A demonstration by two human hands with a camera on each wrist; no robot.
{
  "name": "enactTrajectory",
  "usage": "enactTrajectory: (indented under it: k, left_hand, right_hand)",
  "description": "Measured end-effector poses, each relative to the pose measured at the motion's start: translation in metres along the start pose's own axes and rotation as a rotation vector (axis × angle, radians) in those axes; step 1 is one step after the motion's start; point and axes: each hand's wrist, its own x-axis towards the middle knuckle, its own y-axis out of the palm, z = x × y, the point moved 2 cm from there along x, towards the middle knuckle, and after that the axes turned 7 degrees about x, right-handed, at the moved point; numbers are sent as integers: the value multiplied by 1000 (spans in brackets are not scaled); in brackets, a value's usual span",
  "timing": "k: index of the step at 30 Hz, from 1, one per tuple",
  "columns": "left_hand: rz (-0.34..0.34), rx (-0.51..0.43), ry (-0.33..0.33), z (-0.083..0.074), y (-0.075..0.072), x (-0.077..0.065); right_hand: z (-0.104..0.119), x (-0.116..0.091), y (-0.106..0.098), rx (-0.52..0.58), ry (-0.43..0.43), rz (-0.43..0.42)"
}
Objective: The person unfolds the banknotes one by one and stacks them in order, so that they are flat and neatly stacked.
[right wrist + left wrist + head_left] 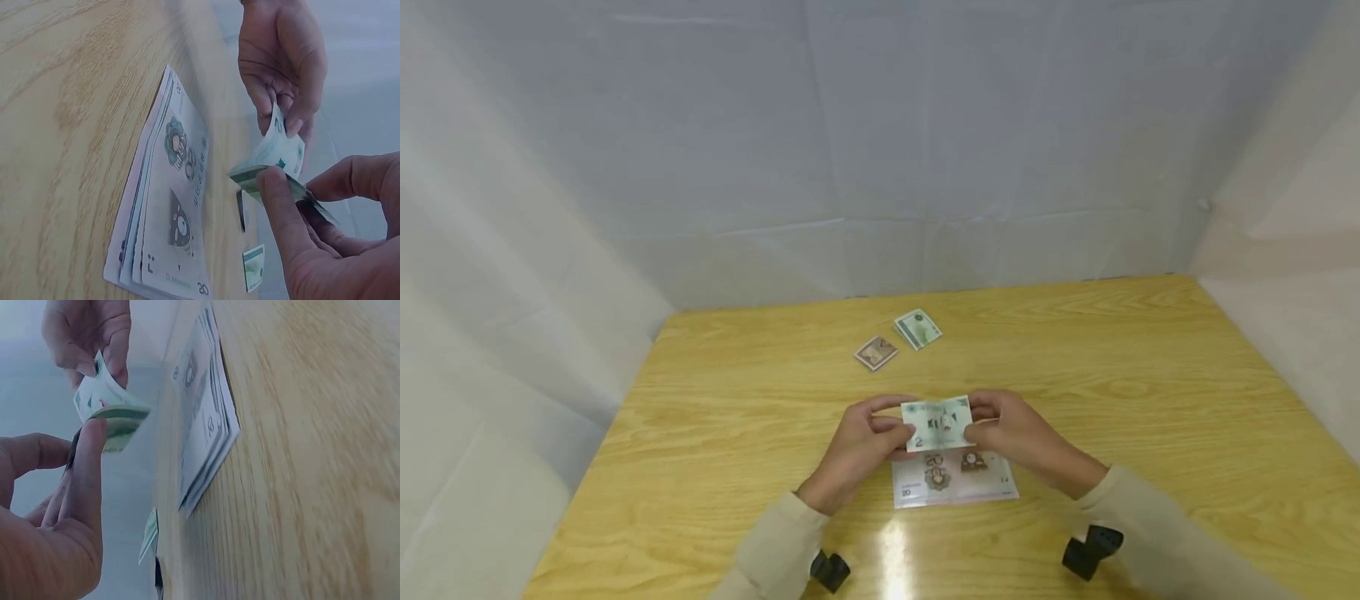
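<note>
Looks maybe midway: two folded notes (919, 328) parked upper-centre on the bench (737, 433), creased green note (936, 425) pinched lower-centre by both hands (859, 446), flat stack (955, 493) below seemingly left to be done.

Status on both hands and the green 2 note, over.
Left hand and right hand: pinching opposite ends of the green 2 note. Note: bent, held above the stack of larger notes. Obstructions: none seen; brown note and other green note lie beyond.

Note (937, 429): pale green, printed 2
Note shape: creased mid-length, bowed
Note place: raised above bench (737, 417)
</note>
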Motion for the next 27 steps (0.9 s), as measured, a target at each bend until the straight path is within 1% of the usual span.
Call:
enactTrajectory:
  k: [4,8,12,15,21,27]
  left_hand:
    - [-18,105,38,3,-3,-1]
    - [-21,210,42,6,-6,-2]
    - [5,318,42,9,-8,-2]
    - [25,389,28,10,-7,-2]
    - [50,457,5,12,-4,-2]
    - [39,600,2,16,-1,0]
  right_hand:
    - [-4,-1,-6,-27,36,-44]
    - [-9,-3,-11,-20,38,-33]
    - [-16,-3,-16,-11,56,-20]
    - [-20,-4,-19,-54,68,-15]
    - [-23,-7,-22,-167,74,-29]
    - [-31,-7,-22,-253,72,-16]
